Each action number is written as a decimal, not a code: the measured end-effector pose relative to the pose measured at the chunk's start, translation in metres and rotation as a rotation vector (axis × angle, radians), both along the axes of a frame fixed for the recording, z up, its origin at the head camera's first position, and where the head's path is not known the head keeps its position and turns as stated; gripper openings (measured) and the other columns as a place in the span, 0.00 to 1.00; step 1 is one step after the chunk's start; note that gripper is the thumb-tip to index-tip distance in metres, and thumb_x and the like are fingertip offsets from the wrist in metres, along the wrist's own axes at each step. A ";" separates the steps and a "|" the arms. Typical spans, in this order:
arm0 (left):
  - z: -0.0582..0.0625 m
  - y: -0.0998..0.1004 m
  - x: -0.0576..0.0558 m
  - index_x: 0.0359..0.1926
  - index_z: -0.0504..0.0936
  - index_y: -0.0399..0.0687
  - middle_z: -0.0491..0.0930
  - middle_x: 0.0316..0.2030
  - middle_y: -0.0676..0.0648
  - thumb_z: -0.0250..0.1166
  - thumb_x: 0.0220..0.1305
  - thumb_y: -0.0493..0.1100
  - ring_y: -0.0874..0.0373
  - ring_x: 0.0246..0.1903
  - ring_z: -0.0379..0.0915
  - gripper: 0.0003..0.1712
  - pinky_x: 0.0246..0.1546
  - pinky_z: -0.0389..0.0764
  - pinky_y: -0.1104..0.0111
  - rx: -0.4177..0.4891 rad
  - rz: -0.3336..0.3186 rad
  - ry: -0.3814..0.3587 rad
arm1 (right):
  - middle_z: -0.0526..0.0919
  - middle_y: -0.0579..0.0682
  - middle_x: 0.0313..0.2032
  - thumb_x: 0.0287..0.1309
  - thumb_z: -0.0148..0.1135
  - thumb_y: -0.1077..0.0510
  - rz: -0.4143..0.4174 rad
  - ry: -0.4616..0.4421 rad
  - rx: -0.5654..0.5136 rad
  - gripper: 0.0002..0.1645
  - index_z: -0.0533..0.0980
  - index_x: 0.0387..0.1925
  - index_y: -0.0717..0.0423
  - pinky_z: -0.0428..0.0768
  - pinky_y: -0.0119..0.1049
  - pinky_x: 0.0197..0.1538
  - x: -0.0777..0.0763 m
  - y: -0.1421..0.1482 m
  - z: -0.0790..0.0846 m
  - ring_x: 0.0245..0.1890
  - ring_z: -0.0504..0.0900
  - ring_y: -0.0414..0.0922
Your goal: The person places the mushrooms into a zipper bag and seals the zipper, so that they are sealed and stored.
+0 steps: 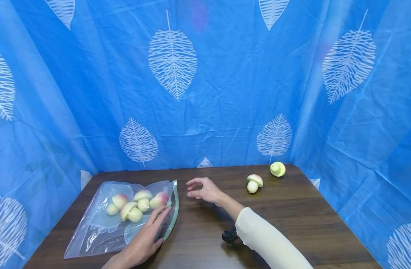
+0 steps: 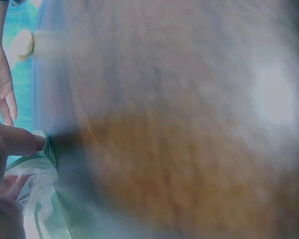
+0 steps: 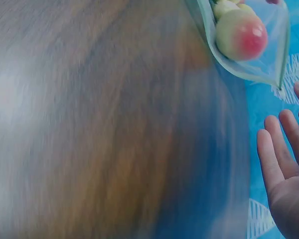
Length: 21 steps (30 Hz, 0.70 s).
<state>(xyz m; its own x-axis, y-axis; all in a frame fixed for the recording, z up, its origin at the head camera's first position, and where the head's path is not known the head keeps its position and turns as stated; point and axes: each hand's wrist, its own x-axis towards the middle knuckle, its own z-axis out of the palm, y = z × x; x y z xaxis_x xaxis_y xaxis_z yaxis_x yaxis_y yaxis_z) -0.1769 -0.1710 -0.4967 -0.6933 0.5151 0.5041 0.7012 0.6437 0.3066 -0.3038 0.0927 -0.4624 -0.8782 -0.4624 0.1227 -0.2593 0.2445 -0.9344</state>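
A clear zip bag point(image 1: 106, 235) with a green-edged mouth lies on the left of the table, mouth toward the right. Inside it are several toy mushrooms point(image 1: 135, 215), cream with pink-tinged caps. My left hand point(image 1: 146, 233) holds the bag by its mouth, the thumb at the near green edge and the fingers reaching along the film. In the left wrist view the bag's green rim point(image 2: 49, 152) passes by the thumb tip. My right hand point(image 1: 205, 189) hovers just right of the mouth, fingers loosely bent, holding nothing; the right wrist view shows its palm bare.
Toward the back right of the dark wooden table point(image 1: 293, 216) lie a mushroom with a pink-tinged cap point(image 1: 255, 180) and a yellowish mushroom point(image 1: 278, 169) near the far corner. A black device point(image 1: 229, 236) sits beneath the right wrist. Blue leaf-patterned curtains point(image 1: 218, 93) surround the table.
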 end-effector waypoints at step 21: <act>-0.001 0.002 0.000 0.76 0.62 0.34 0.57 0.72 0.39 0.69 0.39 0.12 0.39 0.56 0.76 0.59 0.46 0.85 0.64 0.344 0.002 -0.293 | 0.85 0.56 0.48 0.64 0.71 0.63 -0.071 0.060 0.006 0.26 0.77 0.62 0.64 0.82 0.60 0.53 0.006 0.086 0.030 0.47 0.85 0.51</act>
<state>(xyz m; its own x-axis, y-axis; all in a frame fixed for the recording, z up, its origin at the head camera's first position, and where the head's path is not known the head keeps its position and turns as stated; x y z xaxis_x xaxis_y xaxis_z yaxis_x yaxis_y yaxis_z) -0.1767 -0.1690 -0.4974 -0.8330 0.3504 0.4281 0.5518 0.4704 0.6886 -0.2975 0.1788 -0.4327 -0.8999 -0.4001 0.1733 -0.2963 0.2696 -0.9163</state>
